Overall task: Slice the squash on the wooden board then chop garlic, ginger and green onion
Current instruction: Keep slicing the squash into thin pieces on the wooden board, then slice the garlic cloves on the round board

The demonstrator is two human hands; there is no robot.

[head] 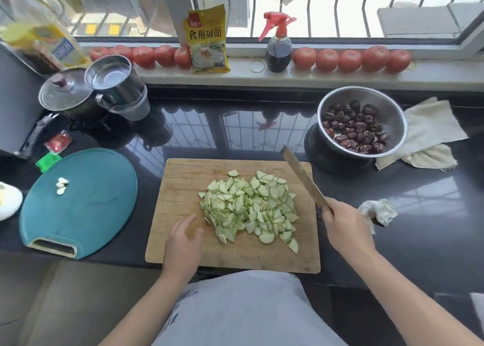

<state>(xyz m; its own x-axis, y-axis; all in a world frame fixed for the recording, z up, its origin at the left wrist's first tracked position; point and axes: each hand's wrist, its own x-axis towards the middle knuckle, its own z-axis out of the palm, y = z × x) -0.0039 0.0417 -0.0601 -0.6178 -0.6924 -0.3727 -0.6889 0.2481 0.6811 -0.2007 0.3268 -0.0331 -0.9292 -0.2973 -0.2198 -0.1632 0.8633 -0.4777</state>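
Person seen from head cam, landmark = wooden board (183, 188). Left hand (183, 243) and right hand (345, 230) bare: no gloves, rings, watch or bands visible. Both forearms bare right down to frame bottom, no sleeves in view. Below the board's near edge: pale grey garment (241, 309) over the torso, soft folds, faint darker print on its left side, too blurred to read.

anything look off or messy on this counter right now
Nothing is spilled or damaged. The pale green squash slices sit in a loose pile on the wooden cutting board. A crumpled white cloth and a rumpled beige towel lie on the black counter, untidy at most.
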